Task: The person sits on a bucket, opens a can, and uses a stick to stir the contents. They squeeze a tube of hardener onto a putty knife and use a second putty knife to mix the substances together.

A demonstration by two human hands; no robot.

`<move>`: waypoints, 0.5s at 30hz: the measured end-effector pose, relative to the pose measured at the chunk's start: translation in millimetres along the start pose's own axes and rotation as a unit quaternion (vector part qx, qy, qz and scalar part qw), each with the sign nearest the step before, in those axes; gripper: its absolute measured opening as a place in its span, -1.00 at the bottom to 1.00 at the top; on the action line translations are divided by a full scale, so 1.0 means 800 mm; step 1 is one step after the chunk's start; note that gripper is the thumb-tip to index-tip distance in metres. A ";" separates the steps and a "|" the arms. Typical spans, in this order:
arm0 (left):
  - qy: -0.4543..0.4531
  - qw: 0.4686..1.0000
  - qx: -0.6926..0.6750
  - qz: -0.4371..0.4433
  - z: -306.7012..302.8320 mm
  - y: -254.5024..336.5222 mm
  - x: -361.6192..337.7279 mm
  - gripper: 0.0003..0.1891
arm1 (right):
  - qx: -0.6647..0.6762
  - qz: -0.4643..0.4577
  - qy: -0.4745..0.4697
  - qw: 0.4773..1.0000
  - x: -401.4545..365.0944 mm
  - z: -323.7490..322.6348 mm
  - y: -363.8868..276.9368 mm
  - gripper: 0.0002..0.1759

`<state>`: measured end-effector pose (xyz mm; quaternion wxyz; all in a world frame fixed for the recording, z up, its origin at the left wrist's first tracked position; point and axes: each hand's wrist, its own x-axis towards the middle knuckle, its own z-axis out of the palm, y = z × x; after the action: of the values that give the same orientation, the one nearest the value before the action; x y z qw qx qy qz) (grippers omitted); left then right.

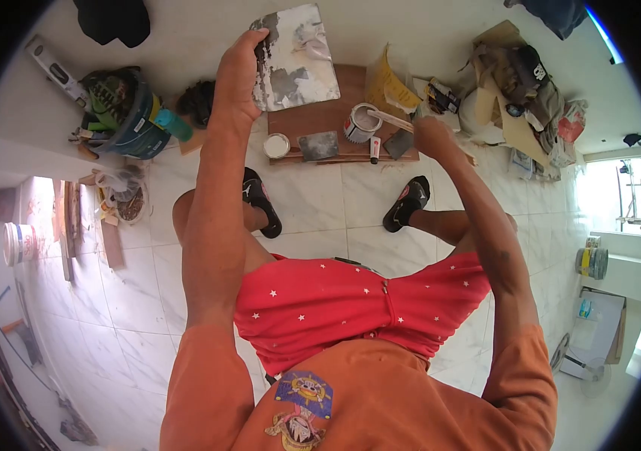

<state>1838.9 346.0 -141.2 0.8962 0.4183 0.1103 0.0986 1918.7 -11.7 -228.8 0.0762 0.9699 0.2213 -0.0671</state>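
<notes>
Head cam looking straight down here. The left hand (238,75) has its grip closed on the edge of a flat square metal plate smeared with grey and white filler (296,56), thumb side wrapped over the left rim. The plate is held up in the air, above the far left end of the brown wooden board (328,113) lying on the white marble tile floor (313,203).

The right hand (431,135) is over the right end of that board with its grip curled shut. Can't really tell what's in it, if anything. It's just beside a white tin with a wooden stick resting across it (362,122).

Also on the board: a round white lid (277,145), a small grey square scraper blade (318,145) and a little white tube (374,149). Off to the left there's a blue bucket stuffed with tools (131,116). Both feet are in black sandals (407,203), planted on the tiles just short of the board
</notes>
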 end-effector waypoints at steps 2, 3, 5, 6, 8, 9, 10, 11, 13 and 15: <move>0.000 1.000 0.005 -0.002 0.000 -0.002 0.003 -0.75 | -0.013 -0.003 -0.031 0.999 0.025 0.018 -0.008 -0.76; 0.001 1.000 0.010 -0.002 0.001 -0.002 0.003 -0.75 | -0.016 -0.008 -0.030 0.999 0.036 0.029 -0.009 -0.77; 0.003 1.000 0.019 0.001 0.003 -0.003 0.002 -0.76 | -0.020 -0.019 -0.027 0.999 0.059 0.060 -0.010 -0.78; 0.005 1.000 0.023 0.005 0.004 -0.002 0.002 -0.76 | -0.022 -0.021 -0.013 0.999 0.067 0.071 -0.011 -0.78; 0.007 1.000 0.029 0.005 0.005 0.000 0.001 -0.76 | -0.024 -0.026 0.013 0.999 0.079 0.086 -0.013 -0.80; 0.007 0.999 0.032 0.001 0.005 0.002 0.001 -0.76 | -0.041 -0.036 0.023 0.998 0.084 0.093 -0.013 -0.81; 0.008 0.999 0.033 -0.004 0.004 0.004 0.003 -0.76 | -0.057 -0.047 0.033 0.997 0.088 0.096 -0.013 -0.81; 0.008 0.999 0.033 0.003 0.004 0.004 0.005 -0.74 | -0.074 -0.057 0.045 0.995 0.093 0.100 -0.013 -0.82; 0.007 0.999 0.033 0.015 0.001 0.004 0.010 -0.70 | -0.091 -0.060 0.053 0.993 0.101 0.106 -0.013 -0.82; 0.008 1.000 0.022 0.007 -0.001 0.003 0.016 -0.70 | -0.102 -0.070 0.066 0.990 0.106 0.113 -0.013 -0.82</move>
<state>1850.3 351.4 -141.7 0.8852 0.4377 0.1163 0.1060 1980.8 17.1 -332.7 0.1553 0.9413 0.2992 0.0149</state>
